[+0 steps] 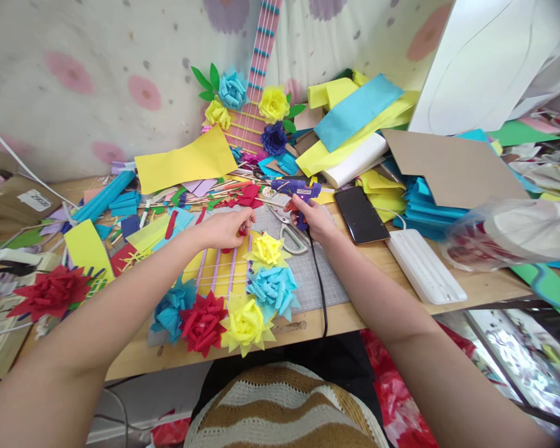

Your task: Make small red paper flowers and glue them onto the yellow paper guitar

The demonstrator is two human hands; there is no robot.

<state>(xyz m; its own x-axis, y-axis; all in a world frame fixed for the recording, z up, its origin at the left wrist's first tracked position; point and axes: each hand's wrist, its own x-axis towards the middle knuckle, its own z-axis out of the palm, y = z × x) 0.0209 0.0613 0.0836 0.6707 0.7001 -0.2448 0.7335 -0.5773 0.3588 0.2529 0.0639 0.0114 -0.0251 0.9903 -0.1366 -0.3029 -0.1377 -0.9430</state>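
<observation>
My right hand (312,218) is wrapped around the grip of a blue glue gun (293,186), whose black cord (318,286) drops over the table edge. My left hand (231,228) is closed, with a small bit of red paper (243,230) at its fingertips. Below it lies a yellow board (210,269) with purple strips and white strings. Paper flowers ring its near side: a blue one (273,287), a red one (204,323) and yellow ones (246,322). Grey-handled scissors (293,239) rest on the cutting mat (310,274) beside the right hand.
A pink paper guitar (248,124) with flowers leans at the back wall. To the right lie a black phone (361,215), a white power strip (427,266) and cardboard (452,167). Paper scraps cover the left side, near a red flower (53,291).
</observation>
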